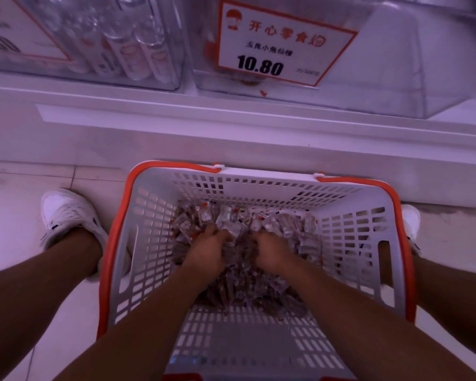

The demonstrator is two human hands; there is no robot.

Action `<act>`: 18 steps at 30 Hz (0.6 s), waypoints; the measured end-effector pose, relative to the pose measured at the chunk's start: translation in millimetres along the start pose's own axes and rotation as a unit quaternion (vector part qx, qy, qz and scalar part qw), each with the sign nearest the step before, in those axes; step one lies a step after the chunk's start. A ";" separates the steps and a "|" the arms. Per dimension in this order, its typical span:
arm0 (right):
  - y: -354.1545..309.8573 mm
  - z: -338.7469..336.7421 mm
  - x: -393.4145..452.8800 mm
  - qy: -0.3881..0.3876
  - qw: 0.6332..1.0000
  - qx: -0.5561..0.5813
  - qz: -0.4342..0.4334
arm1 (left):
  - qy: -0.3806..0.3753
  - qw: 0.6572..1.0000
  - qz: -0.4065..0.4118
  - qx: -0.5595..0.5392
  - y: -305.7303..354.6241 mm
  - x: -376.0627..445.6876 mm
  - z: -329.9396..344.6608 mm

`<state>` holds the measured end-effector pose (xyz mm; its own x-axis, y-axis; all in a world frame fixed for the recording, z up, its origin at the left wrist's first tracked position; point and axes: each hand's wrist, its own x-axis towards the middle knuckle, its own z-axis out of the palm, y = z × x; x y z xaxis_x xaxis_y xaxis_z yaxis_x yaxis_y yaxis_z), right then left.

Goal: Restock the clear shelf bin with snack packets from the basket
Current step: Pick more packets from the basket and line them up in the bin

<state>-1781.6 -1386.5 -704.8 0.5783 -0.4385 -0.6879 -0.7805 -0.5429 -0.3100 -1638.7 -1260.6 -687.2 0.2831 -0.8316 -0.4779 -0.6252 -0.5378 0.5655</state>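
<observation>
A white basket with an orange rim [346, 232] stands on the floor below me, holding a heap of small clear snack packets [283, 224]. Both my hands are down in the heap. My left hand [206, 251] is curled around a bunch of packets, and my right hand [272, 251] is curled around another bunch beside it. The clear shelf bin [396, 78] sits on the white shelf above, with a 10.80 price card [280, 42] on its front. It looks nearly bare, with only a few packets behind the card.
A second clear bin [102, 42] to the left holds tube-shaped packs. The white shelf ledge [231, 116] juts out between basket and bins. My white shoes [66, 215] stand either side of the basket on the tiled floor.
</observation>
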 end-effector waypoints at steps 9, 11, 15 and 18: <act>-2.0 -34.7 -31.3 -0.017 0.982 0.190 0.006 | -0.054 0.991 -0.050 -0.114 5.2 -5.3 -45.2; -9.8 -73.9 -48.4 0.019 0.968 0.250 0.001 | -0.033 0.995 -0.023 -0.096 22.4 -9.6 -85.0; -31.2 -168.6 -108.6 -0.040 0.893 0.447 -0.029 | 0.049 0.990 0.074 -0.112 85.7 -42.5 -181.1; -46.1 -226.8 -171.1 -0.068 0.871 0.481 -0.072 | 0.100 0.971 0.145 -0.159 136.3 -91.6 -232.5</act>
<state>-1790.7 -1448.8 -423.9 0.7046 -0.2907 -0.6473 -0.5772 0.2958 -0.7611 -1580.8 -1290.0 -410.1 0.2829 -0.9481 -0.1451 -0.4532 -0.2654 0.8510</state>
